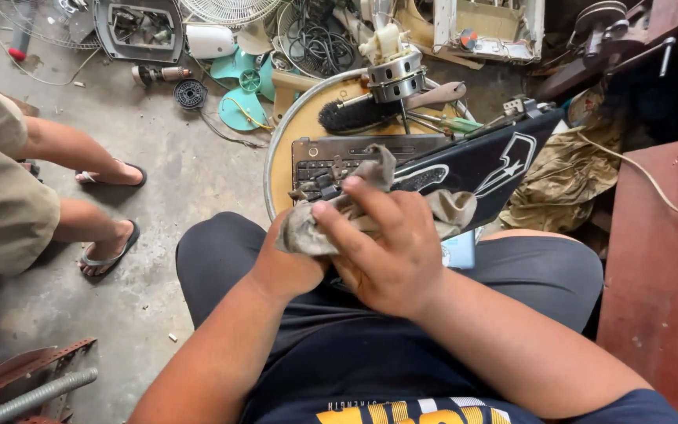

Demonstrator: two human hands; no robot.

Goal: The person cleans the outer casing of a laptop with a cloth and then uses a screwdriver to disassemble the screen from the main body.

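My right hand (390,255) lies on top, its fingers curled over a grey rag (308,232) and pressing it down. The rag is draped over my left hand (284,271), so only the wrist and heel show and its fingers are hidden. Both hands rest over my lap, at the near edge of an opened dark device with a keyboard section (331,161) and a black lid (496,161) that bears a white emblem. A loose end of the rag hangs against the lid.
The device leans on a round tan tabletop (304,118) that also carries a brush (355,114), a fan motor (394,74) and a green screwdriver (457,124). Another person's sandalled feet (107,177) stand left. Green fan blades (245,82) and cables lie beyond; a red cabinet (653,259) stands right.
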